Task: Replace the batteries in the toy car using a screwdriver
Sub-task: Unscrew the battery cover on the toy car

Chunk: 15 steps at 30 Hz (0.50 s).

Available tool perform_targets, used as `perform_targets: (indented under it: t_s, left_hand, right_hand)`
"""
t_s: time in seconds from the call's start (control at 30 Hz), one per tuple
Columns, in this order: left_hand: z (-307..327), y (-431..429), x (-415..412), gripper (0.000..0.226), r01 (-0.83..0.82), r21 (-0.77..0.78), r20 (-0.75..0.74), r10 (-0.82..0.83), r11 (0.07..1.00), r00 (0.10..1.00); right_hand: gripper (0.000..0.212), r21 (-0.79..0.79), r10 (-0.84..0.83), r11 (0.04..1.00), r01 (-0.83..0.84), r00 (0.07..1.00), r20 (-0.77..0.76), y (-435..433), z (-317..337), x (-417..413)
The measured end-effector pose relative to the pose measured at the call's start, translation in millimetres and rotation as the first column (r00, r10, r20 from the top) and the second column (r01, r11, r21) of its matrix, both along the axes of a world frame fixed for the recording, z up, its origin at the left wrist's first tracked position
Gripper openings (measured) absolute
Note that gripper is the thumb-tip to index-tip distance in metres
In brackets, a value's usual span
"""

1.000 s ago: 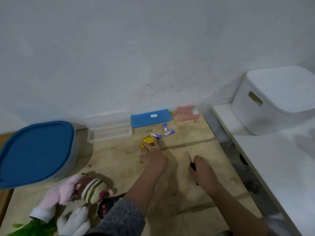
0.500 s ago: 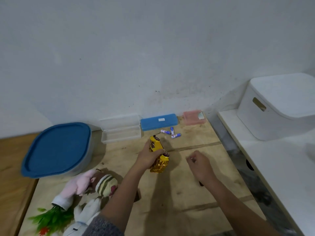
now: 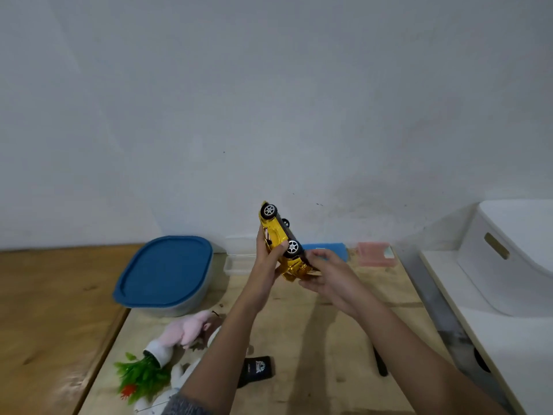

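Note:
The yellow toy car is held up in the air above the wooden table, standing on end with its wheels facing right. My left hand grips its body from the left, thumb near the lower wheel. My right hand holds the car's lower end between thumb and fingers. The screwdriver, with a dark handle, lies on the table near my right forearm, and neither hand touches it. The loose batteries are hidden behind my hands.
A blue-lidded tub stands at the left. Along the wall lie a clear box, a blue case and a pink box. A pink plush, a green plant and a black remote lie near me. A white bin stands right.
My left hand lifted the car off the table and raised it on end. My right hand let go of the screwdriver and moved up to hold the car's lower end.

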<state>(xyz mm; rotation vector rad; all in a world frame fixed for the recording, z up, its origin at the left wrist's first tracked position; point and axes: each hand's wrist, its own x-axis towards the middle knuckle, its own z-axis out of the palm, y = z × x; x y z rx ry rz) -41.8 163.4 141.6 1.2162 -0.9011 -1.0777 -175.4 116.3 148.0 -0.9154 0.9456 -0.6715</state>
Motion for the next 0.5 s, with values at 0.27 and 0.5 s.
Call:
perform_targets:
  t_s: [0.27, 0.5]
  left_hand:
    - [41.3, -0.9, 13.8, 0.078, 0.057, -0.040, 0.241, -0.045, 0.998, 0.970]
    - [41.6, 3.3, 9.5, 0.089, 0.121, -0.098, 0.328, -0.083, 0.988, 0.941]
  right_hand:
    - [0.025, -0.345, -0.163, 0.926, 0.151, 0.987, -0.006, -1.0, 8.4, 5.1]
    - [0.040, -0.624, -0.234, 0.763, 0.167, 0.972, -0.026, 1.0, 6.7, -9.7]
